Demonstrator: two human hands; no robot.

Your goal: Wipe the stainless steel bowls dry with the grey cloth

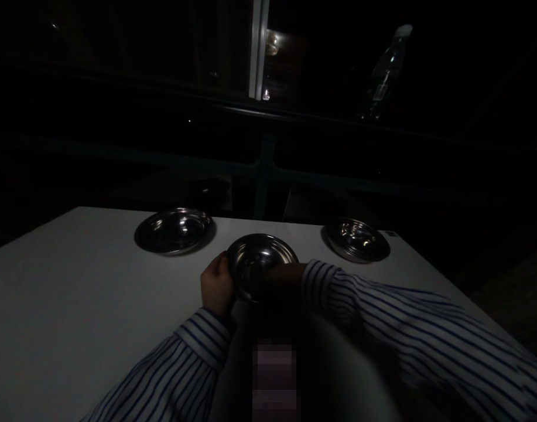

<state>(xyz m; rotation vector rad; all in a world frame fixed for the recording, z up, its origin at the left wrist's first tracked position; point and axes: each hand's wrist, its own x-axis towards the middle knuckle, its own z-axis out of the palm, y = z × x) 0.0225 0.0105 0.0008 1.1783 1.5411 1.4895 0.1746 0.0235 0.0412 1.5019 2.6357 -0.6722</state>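
A shiny steel bowl [260,261] is tilted up between my hands over the white table [75,293]. My left hand [216,287] is closed on the bowl's left rim. My right hand [286,274] reaches to the bowl's right side, but it lies in deep shadow and its fingers do not show. Both my arms wear white sleeves with blue stripes.
Two more steel plates lie flat near the table's far edge, one at the left [174,231] and one at the right [356,238]. A plastic bottle [385,73] stands on a dark ledge behind. The room beyond the table is very dark.
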